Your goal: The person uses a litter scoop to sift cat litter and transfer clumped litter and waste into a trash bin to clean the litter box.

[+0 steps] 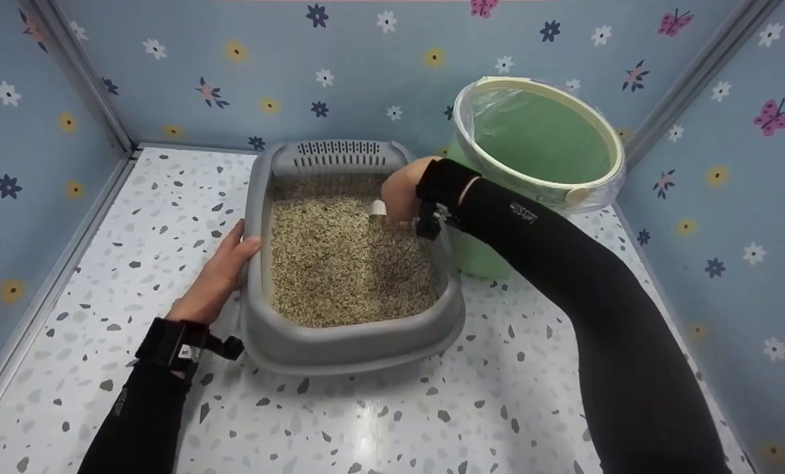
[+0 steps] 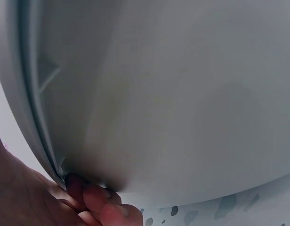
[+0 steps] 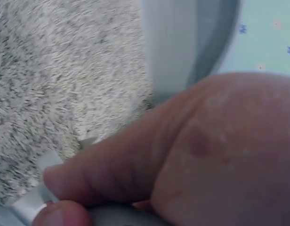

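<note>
A grey litter box filled with tan pellet litter stands on the floor. At its left side my left hand grips the rim, thumb above and fingers curled underneath, as the left wrist view shows. My right hand is over the right part of the box, curled round the handle of a pale grey litter scoop. Its whitish handle end sticks out of the fist in the head view. Most of the scoop is hidden by the hand.
A light green bin with a clear plastic liner stands right behind the box, close to my right forearm. Flower-patterned walls close off the back and both sides. The floor is white with grey speckles.
</note>
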Action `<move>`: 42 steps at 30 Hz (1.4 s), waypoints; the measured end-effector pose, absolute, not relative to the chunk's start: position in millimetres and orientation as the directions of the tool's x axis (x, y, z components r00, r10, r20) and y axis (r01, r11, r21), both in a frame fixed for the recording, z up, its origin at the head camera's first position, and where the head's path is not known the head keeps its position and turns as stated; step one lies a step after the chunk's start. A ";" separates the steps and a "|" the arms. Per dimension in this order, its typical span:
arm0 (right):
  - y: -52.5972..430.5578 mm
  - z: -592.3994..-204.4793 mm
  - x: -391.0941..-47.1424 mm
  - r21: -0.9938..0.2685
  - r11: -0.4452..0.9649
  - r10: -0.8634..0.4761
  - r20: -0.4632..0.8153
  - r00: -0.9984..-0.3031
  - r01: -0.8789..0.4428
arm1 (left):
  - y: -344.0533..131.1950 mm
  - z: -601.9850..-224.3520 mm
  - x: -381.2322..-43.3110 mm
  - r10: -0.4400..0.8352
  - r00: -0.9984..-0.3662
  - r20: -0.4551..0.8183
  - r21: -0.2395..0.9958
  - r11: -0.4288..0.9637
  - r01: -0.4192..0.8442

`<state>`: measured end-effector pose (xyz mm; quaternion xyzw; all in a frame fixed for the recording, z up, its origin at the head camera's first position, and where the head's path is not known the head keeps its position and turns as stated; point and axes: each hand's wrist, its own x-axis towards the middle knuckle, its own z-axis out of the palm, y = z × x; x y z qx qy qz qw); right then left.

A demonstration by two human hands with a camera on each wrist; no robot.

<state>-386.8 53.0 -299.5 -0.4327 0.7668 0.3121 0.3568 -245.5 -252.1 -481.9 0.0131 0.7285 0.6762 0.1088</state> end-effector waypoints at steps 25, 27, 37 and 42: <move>48.4 -306.5 -390.6 0.276 0.762 -0.395 -0.518 -0.758 -0.586 | -250.7 -480.7 -247.3 0.167 -0.979 -0.114 0.992 0.065 -0.104; 51.8 -310.9 -394.9 0.296 0.751 -0.411 -0.491 -0.768 -0.590 | -250.9 -480.4 -247.3 0.167 -0.979 -0.117 0.992 0.066 -0.107; 55.0 -327.7 -404.1 0.483 0.645 -0.495 -0.326 -0.805 -0.592 | -252.2 -481.3 -246.1 0.169 -0.978 -0.125 0.991 0.079 -0.113; 51.7 -312.1 -412.0 0.351 0.700 -0.449 -0.461 -0.766 -0.621 | -251.9 -482.0 -245.5 0.173 -0.977 -0.122 0.992 0.064 -0.113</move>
